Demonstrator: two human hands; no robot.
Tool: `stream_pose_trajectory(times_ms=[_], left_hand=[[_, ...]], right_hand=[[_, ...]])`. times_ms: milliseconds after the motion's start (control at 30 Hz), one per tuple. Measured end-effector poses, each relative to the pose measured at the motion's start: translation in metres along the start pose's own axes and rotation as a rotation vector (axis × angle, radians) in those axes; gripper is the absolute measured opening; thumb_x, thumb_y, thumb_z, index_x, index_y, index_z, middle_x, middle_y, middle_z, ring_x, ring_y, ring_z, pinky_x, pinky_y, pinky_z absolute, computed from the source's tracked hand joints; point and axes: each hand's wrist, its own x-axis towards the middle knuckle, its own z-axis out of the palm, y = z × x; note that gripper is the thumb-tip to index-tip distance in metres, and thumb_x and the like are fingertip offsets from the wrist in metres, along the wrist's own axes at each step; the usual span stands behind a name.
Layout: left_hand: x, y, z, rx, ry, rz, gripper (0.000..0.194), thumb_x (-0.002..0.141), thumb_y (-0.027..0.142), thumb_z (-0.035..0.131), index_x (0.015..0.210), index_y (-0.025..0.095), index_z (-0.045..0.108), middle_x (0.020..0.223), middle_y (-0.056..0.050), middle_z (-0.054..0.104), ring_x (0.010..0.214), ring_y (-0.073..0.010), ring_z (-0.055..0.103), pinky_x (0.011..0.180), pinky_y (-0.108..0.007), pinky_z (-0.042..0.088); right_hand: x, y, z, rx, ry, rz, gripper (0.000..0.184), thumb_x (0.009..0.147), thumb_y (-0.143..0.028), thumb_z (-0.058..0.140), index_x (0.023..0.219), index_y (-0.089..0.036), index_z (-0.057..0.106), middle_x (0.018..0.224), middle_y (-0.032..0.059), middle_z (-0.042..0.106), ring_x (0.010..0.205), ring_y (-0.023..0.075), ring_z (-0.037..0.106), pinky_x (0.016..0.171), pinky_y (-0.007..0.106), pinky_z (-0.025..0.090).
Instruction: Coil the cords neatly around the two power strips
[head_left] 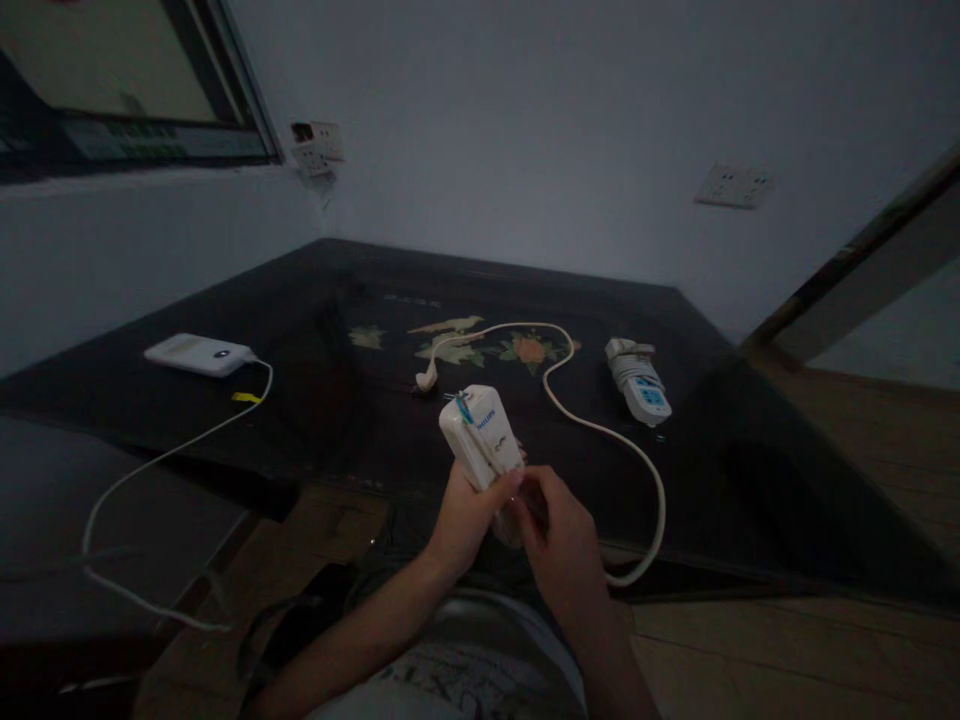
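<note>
A white Philips power strip (491, 420), tilted up over the table's front edge, is gripped in my left hand (457, 525), thumb along its side. A thin coloured strand lies across its far end. My right hand (562, 535) is closed at the near end of the strip, fingertips pinched together beside my left thumb; what they pinch is hidden. A white cord (600, 428) emerges by my right wrist, loops over the table and ends in a plug (426, 381) lying beyond the strip.
On the dark table (315, 420), a second power strip (637, 385) with its cord wound round it lies right. At left rests a white device (199, 354) with a cable hanging off the edge, near a yellow tag (246, 397). Wall sockets (733, 187) are behind.
</note>
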Motion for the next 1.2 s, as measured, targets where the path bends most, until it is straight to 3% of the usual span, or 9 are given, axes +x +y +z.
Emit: stream_pose_trajectory(times_ms=[200,400,533,733,933,1200], left_hand=[[-0.003,0.002,0.003,-0.089,-0.073,-0.017,0.048,0.059,0.037,0.083,0.098,0.014,0.065,0.095,-0.006,0.071,0.088,-0.0192,0.065,0.082,-0.028,0.049],[-0.009,0.000,0.003,-0.156,-0.066,-0.116,0.051,0.059,0.044,0.083,0.096,0.015,0.063,0.091,-0.005,0.070,0.082,-0.0183,0.064,0.077,-0.028,0.049],[-0.012,-0.003,0.002,-0.163,-0.057,-0.102,0.051,0.059,0.046,0.082,0.095,0.015,0.064,0.092,-0.006,0.070,0.084,-0.0211,0.065,0.079,-0.031,0.049],[-0.013,-0.004,0.003,-0.222,-0.037,-0.057,0.061,0.058,0.048,0.082,0.106,0.016,0.062,0.100,-0.008,0.069,0.094,-0.0234,0.065,0.085,-0.034,0.049],[-0.011,0.002,0.007,-0.316,-0.026,0.059,0.068,0.058,0.045,0.083,0.116,0.020,0.058,0.102,-0.007,0.067,0.095,-0.0223,0.064,0.088,-0.035,0.051],[-0.009,0.006,0.008,-0.287,0.048,0.106,0.067,0.055,0.050,0.083,0.111,0.020,0.062,0.106,-0.008,0.068,0.099,-0.0230,0.064,0.092,-0.034,0.049]], right_hand=[[0.004,0.008,-0.006,0.073,0.119,-0.093,0.014,0.090,-0.031,0.052,0.090,-0.021,0.061,0.083,0.0024,0.066,0.074,0.0159,0.063,0.066,0.025,0.049],[0.008,0.014,-0.015,0.006,0.273,-0.076,0.016,0.089,-0.031,0.054,0.082,-0.019,0.062,0.072,0.0007,0.065,0.064,0.0145,0.061,0.059,0.024,0.047],[0.010,0.012,-0.018,-0.011,0.365,-0.059,0.018,0.089,-0.034,0.055,0.083,-0.019,0.062,0.070,0.0009,0.066,0.060,0.0143,0.061,0.057,0.024,0.048],[0.006,0.009,-0.007,0.032,0.339,-0.087,0.011,0.090,-0.030,0.055,0.088,-0.020,0.059,0.068,-0.0010,0.064,0.057,0.0129,0.061,0.052,0.022,0.047],[0.003,0.006,0.010,-0.126,0.465,-0.321,0.008,0.089,-0.019,0.056,0.083,-0.019,0.060,0.081,0.0042,0.061,0.077,0.0170,0.056,0.066,0.028,0.048],[-0.002,0.006,0.017,-0.135,0.423,-0.434,0.022,0.090,-0.014,0.053,0.110,-0.021,0.059,0.107,0.0091,0.063,0.099,0.0208,0.057,0.083,0.039,0.050]])
